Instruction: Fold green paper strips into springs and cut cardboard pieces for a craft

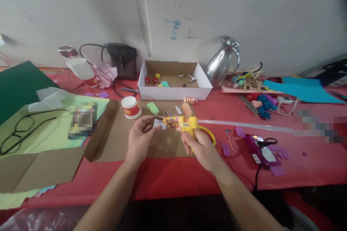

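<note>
My right hand (pixel 199 146) is wrapped round the handle of a yellow glue gun (pixel 187 124), whose nozzle points left. A long clear glue stick (pixel 244 126) sticks out of its back end. Between the fingertips of my left hand (pixel 140 137) is a small white piece of paper (pixel 159 124), close to the nozzle; whether they touch I cannot tell. Both hands are above a flat brown cardboard sheet (pixel 116 144). On it lie a green folded paper strip (pixel 153 108) and orange folded paper strips (pixel 187 109). Nearby stands a red and white paper cup (pixel 131 107).
A white open box (pixel 173 93) with small craft bits stands behind the cardboard. Further back are a steel jug (pixel 222 61) and a black bag (pixel 122 59). Eyeglasses (pixel 21 131) lie on coloured paper at left. A purple device with a cord (pixel 261 151) lies at right.
</note>
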Demonstrator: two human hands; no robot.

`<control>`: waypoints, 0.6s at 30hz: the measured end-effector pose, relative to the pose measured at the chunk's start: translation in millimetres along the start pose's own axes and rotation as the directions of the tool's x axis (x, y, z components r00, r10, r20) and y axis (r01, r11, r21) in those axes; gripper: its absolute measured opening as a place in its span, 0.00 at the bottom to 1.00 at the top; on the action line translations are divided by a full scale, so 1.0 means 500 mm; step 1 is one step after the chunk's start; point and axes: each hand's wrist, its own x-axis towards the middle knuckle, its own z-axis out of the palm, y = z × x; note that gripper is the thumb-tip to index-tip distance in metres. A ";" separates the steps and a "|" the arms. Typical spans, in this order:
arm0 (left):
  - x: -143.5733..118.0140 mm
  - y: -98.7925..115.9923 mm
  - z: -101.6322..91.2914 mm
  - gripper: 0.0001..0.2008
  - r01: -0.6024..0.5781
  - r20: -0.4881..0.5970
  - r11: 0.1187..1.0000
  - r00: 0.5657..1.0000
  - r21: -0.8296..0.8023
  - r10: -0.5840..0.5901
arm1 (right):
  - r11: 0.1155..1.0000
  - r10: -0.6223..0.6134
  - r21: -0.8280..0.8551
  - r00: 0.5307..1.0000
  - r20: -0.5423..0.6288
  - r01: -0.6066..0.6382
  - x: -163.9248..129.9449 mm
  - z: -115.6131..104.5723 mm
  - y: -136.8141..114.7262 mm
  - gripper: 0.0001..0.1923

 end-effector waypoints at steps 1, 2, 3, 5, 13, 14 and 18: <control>0.000 0.000 0.000 0.19 -0.005 -0.001 1.000 1.000 -0.013 0.005 | 1.000 0.006 0.009 1.000 0.003 -0.006 -0.001 -0.003 0.003 0.18; 0.000 0.000 0.000 0.19 -0.010 -0.003 1.000 1.000 -0.026 0.010 | 1.000 0.010 0.017 1.000 0.005 -0.010 -0.002 -0.007 0.007 0.19; 0.001 0.000 0.000 0.19 -0.013 -0.005 0.999 1.000 -0.038 0.013 | 1.000 0.014 0.023 1.000 0.006 -0.014 -0.004 -0.012 0.010 0.19; 0.001 0.000 0.000 0.19 -0.014 -0.015 0.999 1.000 -0.052 0.014 | 0.999 0.021 0.032 1.000 -0.003 -0.021 -0.007 -0.019 0.015 0.19; 0.003 0.003 0.000 0.20 -0.027 -0.022 0.996 0.999 -0.088 0.025 | 0.991 0.050 0.130 0.997 -0.057 -0.042 -0.015 -0.048 0.017 0.20; 0.003 0.004 -0.001 0.20 -0.030 -0.016 0.995 0.999 -0.095 0.028 | 0.989 0.046 0.144 0.996 -0.076 -0.035 -0.012 -0.059 0.017 0.20; 0.003 0.004 -0.002 0.20 -0.028 -0.010 0.994 1.000 -0.105 0.027 | 0.972 0.151 0.207 0.972 -0.180 -0.113 0.023 -0.128 0.017 0.19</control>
